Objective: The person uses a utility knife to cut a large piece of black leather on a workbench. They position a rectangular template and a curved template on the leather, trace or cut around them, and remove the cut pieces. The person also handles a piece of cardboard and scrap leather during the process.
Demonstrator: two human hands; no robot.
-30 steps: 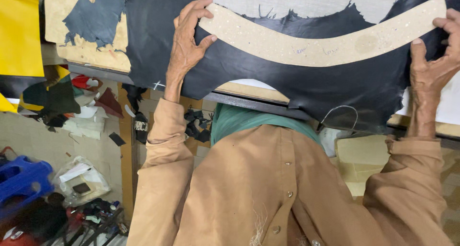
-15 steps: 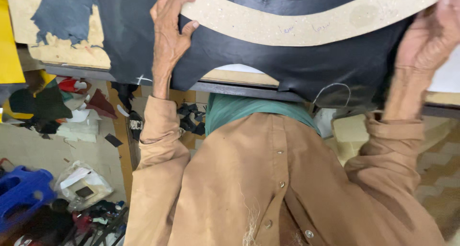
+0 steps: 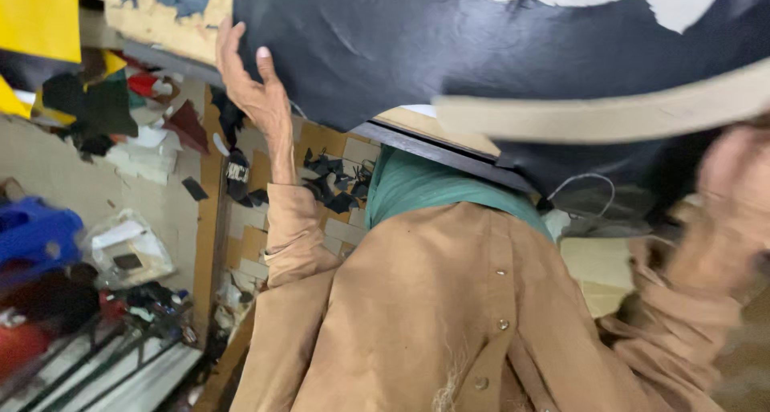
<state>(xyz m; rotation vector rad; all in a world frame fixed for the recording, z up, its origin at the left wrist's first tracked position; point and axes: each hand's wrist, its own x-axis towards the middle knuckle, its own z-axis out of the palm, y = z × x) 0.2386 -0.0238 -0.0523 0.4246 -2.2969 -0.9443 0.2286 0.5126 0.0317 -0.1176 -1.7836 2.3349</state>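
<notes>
Head camera, looking down over my own chest.

My left hand [image 3: 255,91] is up at the near edge of the black leather sheet [image 3: 449,51], fingers spread and stretched out, tips lying against the leather's left border. Open hand, flat contact, not pinching anything that I can see.

My right hand [image 3: 722,211] is low at the right edge, heavily blurred. It sits just under the curved cardboard pattern [image 3: 609,115]; whether it grips the pattern, the leather or nothing, I cannot tell.

The leather sheet lies spread across the table [image 3: 437,143], its near edge hanging over the dark table rim. The pattern, a long pale strip that bends upward to the right, rests on top of the leather near that hanging edge.

A worn pale board [image 3: 160,19] with a dark patch shows left of the leather. Yellow sheet [image 3: 40,19] at far left.

On the floor below: black leather scraps [image 3: 329,183], a blue plastic crate [image 3: 36,231], a white plastic bag [image 3: 124,251].

My tan shirt [image 3: 433,316] fills the lower middle, with a green cloth [image 3: 425,187] above it.
</notes>
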